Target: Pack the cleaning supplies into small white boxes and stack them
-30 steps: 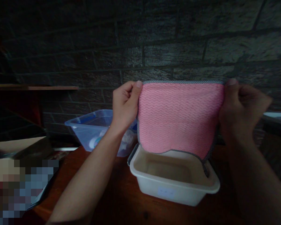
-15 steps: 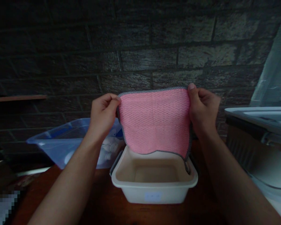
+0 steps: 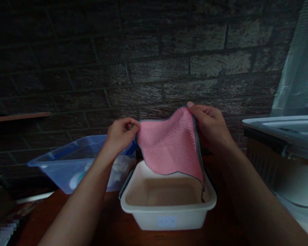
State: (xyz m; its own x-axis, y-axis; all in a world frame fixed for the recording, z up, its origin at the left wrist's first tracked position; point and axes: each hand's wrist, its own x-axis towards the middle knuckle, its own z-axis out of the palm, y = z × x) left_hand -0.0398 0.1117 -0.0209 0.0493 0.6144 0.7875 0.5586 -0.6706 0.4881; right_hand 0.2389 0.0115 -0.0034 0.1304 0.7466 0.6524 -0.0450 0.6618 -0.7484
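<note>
A pink cloth (image 3: 170, 147) with a dark stitched edge hangs in the air between my two hands. My left hand (image 3: 122, 134) pinches its upper left corner, and my right hand (image 3: 210, 124) pinches its upper right corner, held a little higher. The cloth sags in the middle, and its lower edge dips just inside an open white plastic tub (image 3: 166, 205) on the wooden table (image 3: 113, 229). I see nothing in the tub besides the cloth's hem.
A clear blue plastic bin (image 3: 66, 164) holding small white items stands at the left behind my left forearm. A large pale container (image 3: 284, 133) is at the right edge. A dark brick wall (image 3: 154, 61) closes the back.
My hands have come closer together and lower, so the cloth, held taut and flat before, now sags and hangs narrower over the tub. The view has shifted left.
</note>
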